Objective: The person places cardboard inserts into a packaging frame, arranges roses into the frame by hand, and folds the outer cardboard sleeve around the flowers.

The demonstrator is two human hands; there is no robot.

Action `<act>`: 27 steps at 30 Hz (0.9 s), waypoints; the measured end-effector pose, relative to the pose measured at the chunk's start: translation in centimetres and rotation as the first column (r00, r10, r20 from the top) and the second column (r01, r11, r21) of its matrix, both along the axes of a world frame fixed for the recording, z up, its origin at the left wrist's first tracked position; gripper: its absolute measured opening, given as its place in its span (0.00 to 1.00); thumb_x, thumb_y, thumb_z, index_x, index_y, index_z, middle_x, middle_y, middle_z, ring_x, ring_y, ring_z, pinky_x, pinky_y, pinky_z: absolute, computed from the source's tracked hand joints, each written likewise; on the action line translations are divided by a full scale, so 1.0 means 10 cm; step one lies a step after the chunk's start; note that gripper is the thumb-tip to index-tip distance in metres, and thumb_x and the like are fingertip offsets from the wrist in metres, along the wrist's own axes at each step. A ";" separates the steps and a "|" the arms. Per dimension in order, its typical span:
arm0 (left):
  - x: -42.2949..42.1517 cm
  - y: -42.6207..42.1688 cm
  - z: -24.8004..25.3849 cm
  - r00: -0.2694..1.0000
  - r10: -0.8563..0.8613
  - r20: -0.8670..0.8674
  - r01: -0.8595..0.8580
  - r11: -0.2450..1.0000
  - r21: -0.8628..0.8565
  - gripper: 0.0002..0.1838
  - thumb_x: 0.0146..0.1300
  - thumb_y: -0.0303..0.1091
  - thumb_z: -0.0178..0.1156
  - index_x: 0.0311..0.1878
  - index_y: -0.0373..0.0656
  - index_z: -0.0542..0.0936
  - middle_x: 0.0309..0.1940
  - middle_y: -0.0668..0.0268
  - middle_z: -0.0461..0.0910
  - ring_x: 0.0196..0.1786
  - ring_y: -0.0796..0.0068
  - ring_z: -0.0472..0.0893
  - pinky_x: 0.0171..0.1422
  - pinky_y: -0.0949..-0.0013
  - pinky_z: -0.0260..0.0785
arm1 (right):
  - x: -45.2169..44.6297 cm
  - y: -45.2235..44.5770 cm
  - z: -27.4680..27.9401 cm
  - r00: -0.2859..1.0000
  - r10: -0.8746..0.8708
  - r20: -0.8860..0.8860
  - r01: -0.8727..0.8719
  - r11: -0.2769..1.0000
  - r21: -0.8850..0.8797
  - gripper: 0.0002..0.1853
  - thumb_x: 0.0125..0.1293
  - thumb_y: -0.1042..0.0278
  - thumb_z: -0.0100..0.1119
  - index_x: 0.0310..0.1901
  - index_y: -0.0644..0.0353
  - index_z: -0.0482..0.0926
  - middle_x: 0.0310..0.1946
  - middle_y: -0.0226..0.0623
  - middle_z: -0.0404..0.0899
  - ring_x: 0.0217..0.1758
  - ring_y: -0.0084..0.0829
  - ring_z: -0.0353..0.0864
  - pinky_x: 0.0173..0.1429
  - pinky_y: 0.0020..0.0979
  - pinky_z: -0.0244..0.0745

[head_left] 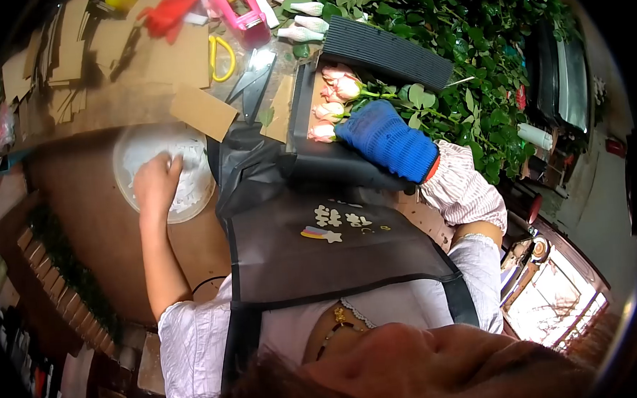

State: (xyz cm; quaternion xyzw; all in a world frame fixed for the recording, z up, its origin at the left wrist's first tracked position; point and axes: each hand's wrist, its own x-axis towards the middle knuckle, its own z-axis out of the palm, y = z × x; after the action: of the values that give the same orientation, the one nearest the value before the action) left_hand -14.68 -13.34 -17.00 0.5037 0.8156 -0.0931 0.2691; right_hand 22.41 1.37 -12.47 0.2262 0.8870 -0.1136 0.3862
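My left hand (pixel 158 182) is bare and reaches over a round white tub (pixel 124 182) with whitish contents. Its fingers are closed together, and whatever they hold is hidden. A blue knitted glove covers my right hand (pixel 386 139), whose fingers are wrapped over the stems just below a bunch of pink roses (pixel 341 86). The rose heads lie in a dark box (pixel 300 102) lined with brown card, above my dark apron (pixel 336 259). Leafy stems extend to the right, under a black ribbed strip (pixel 386 51).
Scissors (pixel 255 81) with a yellow handle (pixel 223 58) lie beyond the box, near a pink tape dispenser (pixel 241 19). Cut cardboard pieces (pixel 112 47) cover the upper left. White netted rose buds (pixel 306 27) and a heap of green foliage (pixel 460 18) fill the far side.
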 end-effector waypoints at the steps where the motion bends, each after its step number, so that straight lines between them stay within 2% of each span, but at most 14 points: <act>1: -0.05 -0.10 -0.02 0.947 -0.239 -0.215 0.217 0.968 -0.122 0.18 0.62 0.51 0.69 0.39 0.44 0.87 0.37 0.56 0.87 0.47 0.50 0.82 0.48 0.51 0.72 | -0.03 0.00 -0.02 0.999 0.041 0.002 -0.041 0.999 0.029 0.07 0.70 0.63 0.58 0.41 0.51 0.84 0.36 0.38 0.87 0.44 0.40 0.89 0.40 0.42 0.81; 3: -0.03 -0.23 -0.24 0.842 -0.404 -0.357 0.468 0.877 0.112 0.16 0.60 0.50 0.71 0.41 0.48 0.87 0.39 0.59 0.85 0.49 0.52 0.80 0.56 0.49 0.69 | -0.11 0.02 -0.04 0.995 0.063 0.074 -0.063 0.998 -0.014 0.09 0.69 0.64 0.59 0.42 0.52 0.87 0.38 0.40 0.88 0.44 0.39 0.90 0.41 0.41 0.81; 4: 0.07 -0.10 -0.35 0.890 -0.435 -0.137 0.456 0.836 0.306 0.18 0.60 0.48 0.71 0.46 0.45 0.86 0.44 0.58 0.83 0.51 0.53 0.79 0.55 0.52 0.69 | -0.15 0.03 -0.04 0.991 0.073 0.112 -0.069 0.997 -0.036 0.10 0.68 0.65 0.59 0.43 0.52 0.89 0.38 0.40 0.89 0.45 0.39 0.90 0.41 0.41 0.82; 5: 0.45 0.20 -0.13 0.909 -0.395 0.135 0.288 0.828 0.482 0.19 0.63 0.45 0.69 0.49 0.42 0.84 0.43 0.57 0.83 0.53 0.49 0.78 0.57 0.52 0.69 | -0.18 0.04 0.03 0.994 0.082 0.073 -0.079 0.996 -0.035 0.10 0.68 0.65 0.59 0.44 0.51 0.89 0.38 0.40 0.90 0.44 0.37 0.90 0.41 0.41 0.81; 6: 0.77 0.42 -0.07 0.858 -0.317 0.404 0.095 0.871 0.482 0.22 0.66 0.45 0.68 0.55 0.40 0.80 0.46 0.55 0.83 0.56 0.47 0.77 0.63 0.54 0.69 | -0.22 0.07 0.14 0.995 0.091 0.035 -0.090 0.995 -0.031 0.10 0.68 0.65 0.59 0.44 0.50 0.90 0.38 0.39 0.90 0.44 0.36 0.90 0.41 0.40 0.81; 7: 1.04 0.58 -0.15 0.728 -0.299 0.617 -0.081 0.856 0.510 0.31 0.63 0.48 0.72 0.63 0.41 0.73 0.57 0.50 0.77 0.62 0.48 0.75 0.70 0.56 0.66 | -0.23 0.06 0.15 0.995 0.092 0.040 -0.091 0.996 -0.023 0.11 0.68 0.65 0.59 0.46 0.49 0.89 0.38 0.38 0.90 0.43 0.36 0.90 0.41 0.41 0.81; 9: 1.49 0.85 -0.24 0.646 -0.399 0.651 -0.071 0.818 0.571 0.44 0.55 0.51 0.78 0.69 0.42 0.66 0.68 0.45 0.66 0.70 0.47 0.68 0.75 0.55 0.61 | -0.19 0.03 0.03 0.992 0.086 0.088 -0.086 0.996 -0.003 0.12 0.69 0.64 0.58 0.49 0.46 0.88 0.39 0.37 0.90 0.43 0.35 0.90 0.41 0.41 0.81; 11: 1.69 0.98 -0.48 0.595 -0.568 0.569 0.115 0.760 0.640 0.51 0.47 0.52 0.82 0.69 0.43 0.63 0.73 0.42 0.56 0.77 0.41 0.58 0.79 0.51 0.56 | -0.12 0.04 0.03 0.996 -0.008 0.089 0.007 1.000 0.009 0.11 0.69 0.62 0.59 0.49 0.45 0.86 0.39 0.37 0.89 0.44 0.37 0.90 0.42 0.42 0.81; 13: 1.68 1.04 -0.48 0.525 -0.527 0.668 0.130 0.825 0.549 0.50 0.47 0.52 0.81 0.69 0.46 0.65 0.76 0.39 0.49 0.80 0.35 0.50 0.81 0.46 0.51 | 0.07 -0.01 0.20 0.981 -0.195 -0.012 0.195 0.981 -0.003 0.09 0.70 0.59 0.60 0.48 0.46 0.85 0.39 0.39 0.88 0.45 0.41 0.89 0.43 0.43 0.80; 14: 1.65 1.06 -0.46 0.522 -0.534 0.665 0.173 0.830 0.530 0.50 0.46 0.52 0.81 0.69 0.48 0.64 0.76 0.39 0.47 0.80 0.33 0.49 0.81 0.44 0.51 | 0.23 -0.08 0.30 0.911 -0.307 -0.275 0.318 0.948 -0.008 0.12 0.69 0.54 0.62 0.48 0.48 0.83 0.38 0.40 0.87 0.43 0.43 0.88 0.44 0.44 0.80; 17: 1.65 1.04 -0.47 0.508 -0.548 0.664 0.216 0.828 0.518 0.49 0.47 0.51 0.80 0.70 0.51 0.64 0.76 0.37 0.45 0.81 0.31 0.46 0.81 0.43 0.52 | 0.32 -0.21 0.10 0.676 -0.447 -0.585 0.556 0.831 0.007 0.12 0.70 0.52 0.59 0.46 0.48 0.81 0.36 0.40 0.87 0.36 0.46 0.87 0.39 0.46 0.80; 18: 1.64 1.06 -0.46 0.498 -0.543 0.676 0.215 0.833 0.510 0.49 0.46 0.51 0.81 0.70 0.51 0.65 0.76 0.37 0.45 0.81 0.31 0.46 0.81 0.43 0.52 | 0.31 -0.19 -0.01 0.659 -0.502 -0.560 0.580 0.813 -0.046 0.13 0.70 0.51 0.59 0.47 0.49 0.81 0.34 0.39 0.86 0.35 0.46 0.86 0.38 0.46 0.79; 22: 1.66 1.09 -0.42 0.492 -0.532 0.689 0.210 0.840 0.499 0.51 0.45 0.50 0.81 0.70 0.47 0.62 0.76 0.37 0.45 0.81 0.32 0.46 0.82 0.44 0.52 | 0.38 -0.08 -0.20 0.619 -0.449 -0.644 0.495 0.860 -0.124 0.11 0.68 0.52 0.62 0.43 0.49 0.79 0.32 0.38 0.85 0.33 0.45 0.85 0.37 0.45 0.79; 27: 1.68 1.09 -0.45 0.458 -0.523 0.718 0.167 0.845 0.508 0.50 0.49 0.49 0.81 0.71 0.49 0.63 0.75 0.38 0.50 0.81 0.37 0.47 0.84 0.50 0.47 | 0.46 -0.01 -0.21 0.712 -0.366 -0.599 0.371 0.921 -0.121 0.11 0.68 0.55 0.64 0.45 0.51 0.81 0.33 0.38 0.84 0.36 0.44 0.85 0.39 0.42 0.79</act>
State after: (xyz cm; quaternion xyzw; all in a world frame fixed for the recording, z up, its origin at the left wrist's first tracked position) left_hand 2.15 -2.44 -21.54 0.6833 0.4642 0.2591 0.5004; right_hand 27.02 1.32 -14.62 0.3510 0.9007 -0.2515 0.0476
